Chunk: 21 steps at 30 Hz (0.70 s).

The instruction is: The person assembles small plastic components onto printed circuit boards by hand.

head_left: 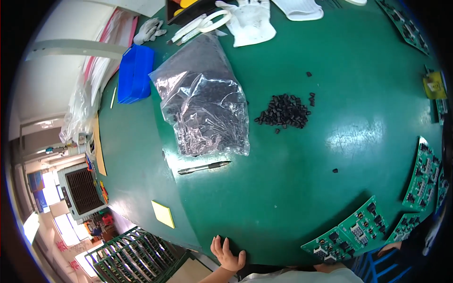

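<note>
My left hand (228,254) rests at the near edge of the green table (264,198), fingers a little apart and nothing in them. A patch of skin (326,268) shows below a green circuit board (358,225) at the lower right; it may belong to my right hand, whose fingers are hidden. Another bit of skin (390,248) lies farther right, and whose it is I cannot tell. Ahead, small black cylindrical parts (285,111) form a loose pile. Left of them lies a clear plastic bag (207,104) full of dark pieces. A black pen (204,167) is just below the bag.
A yellow sticky-note pad (163,214) lies left of my hand. Farther off are a blue bin (136,74), white gloves (250,22) and a tape roll (216,21). More circuit boards (422,177) line the right edge. A green rack (132,257) stands beyond the table's lower-left edge.
</note>
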{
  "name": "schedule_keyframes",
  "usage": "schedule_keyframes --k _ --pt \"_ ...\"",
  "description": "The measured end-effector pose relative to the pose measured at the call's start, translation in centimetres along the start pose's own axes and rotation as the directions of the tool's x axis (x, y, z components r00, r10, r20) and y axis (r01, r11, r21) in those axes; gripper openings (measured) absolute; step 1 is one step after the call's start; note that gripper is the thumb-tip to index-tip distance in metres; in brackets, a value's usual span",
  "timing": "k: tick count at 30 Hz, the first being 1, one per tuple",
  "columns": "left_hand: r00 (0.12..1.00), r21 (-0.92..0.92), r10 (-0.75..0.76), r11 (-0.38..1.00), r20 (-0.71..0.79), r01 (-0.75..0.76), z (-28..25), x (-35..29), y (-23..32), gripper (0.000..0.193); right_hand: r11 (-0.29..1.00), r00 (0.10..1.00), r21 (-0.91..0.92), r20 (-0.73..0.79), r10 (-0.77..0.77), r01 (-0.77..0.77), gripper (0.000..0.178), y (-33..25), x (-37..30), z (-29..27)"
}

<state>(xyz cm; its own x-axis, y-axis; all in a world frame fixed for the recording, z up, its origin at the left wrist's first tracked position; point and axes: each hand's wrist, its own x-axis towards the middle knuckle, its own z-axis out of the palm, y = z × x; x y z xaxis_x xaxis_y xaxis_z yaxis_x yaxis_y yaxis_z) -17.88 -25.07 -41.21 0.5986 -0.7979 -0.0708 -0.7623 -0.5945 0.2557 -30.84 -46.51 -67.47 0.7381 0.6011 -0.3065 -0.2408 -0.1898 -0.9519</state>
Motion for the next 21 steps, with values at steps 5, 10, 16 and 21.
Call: schedule_keyframes --k 5,10,16,21 --pt "0.999 -0.013 -0.008 1.0 0.041 0.008 -0.3 -0.1 0.2 0.067 0.999 0.995 -0.044 -0.099 0.008 -0.012 0.045 -0.7 -0.5 -3.3" --pt "1.0 -0.018 0.014 1.0 0.016 -0.013 -0.2 1.0 0.4 0.066 0.995 0.993 -0.104 -0.118 -0.02 0.007 0.048 -2.7 0.7 -4.0" --pt "0.998 -0.001 0.015 1.0 -0.057 -0.015 -0.9 0.5 0.4 0.064 0.979 0.992 -0.204 -0.121 -0.034 0.008 0.051 -4.2 1.5 -2.0" --pt "0.993 0.03 0.059 0.998 -0.097 -0.056 -0.5 -0.2 0.9 0.061 0.931 0.983 -0.364 -0.174 -0.053 -0.015 0.054 -3.8 1.9 -1.8"
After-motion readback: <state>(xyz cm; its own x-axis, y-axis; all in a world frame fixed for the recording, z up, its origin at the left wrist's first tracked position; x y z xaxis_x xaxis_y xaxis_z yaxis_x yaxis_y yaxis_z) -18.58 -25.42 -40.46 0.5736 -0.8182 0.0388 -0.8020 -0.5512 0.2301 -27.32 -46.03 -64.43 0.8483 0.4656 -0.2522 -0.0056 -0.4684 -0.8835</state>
